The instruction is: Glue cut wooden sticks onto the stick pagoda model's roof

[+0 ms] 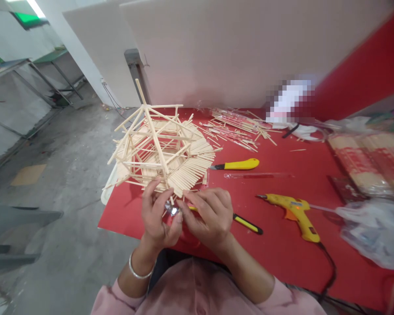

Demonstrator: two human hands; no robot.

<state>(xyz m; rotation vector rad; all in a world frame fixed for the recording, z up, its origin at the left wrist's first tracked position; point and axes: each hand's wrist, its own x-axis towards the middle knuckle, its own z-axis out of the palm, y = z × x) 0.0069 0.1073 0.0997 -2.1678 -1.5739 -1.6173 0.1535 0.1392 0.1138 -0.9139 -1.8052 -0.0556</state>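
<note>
My left hand (pixel 159 214) is closed, thumb and fingers around a small shiny metal piece (pixel 173 210) whose kind I cannot make out. A short bit of wooden stick shows just above it. My right hand (pixel 212 214) meets it from the right with pinched fingertips; what they hold is hidden. Right behind both hands stands a pavilion-like model of thin wooden sticks (pixel 164 153), with sloping roof poles and a fan-shaped stick base. A yellow and black utility knife (pixel 248 224) lies partly under my right hand.
On the red tabletop (pixel 230 192) lie a yellow-handled knife (pixel 241 165), a yellow glue gun (pixel 292 210) with its cord, and loose sticks (pixel 236 127) with plastic wrappers. Packed stick bundles (pixel 361 164) and a crumpled plastic bag (pixel 374 232) occupy the right. A grey chair (pixel 13 236) stands left.
</note>
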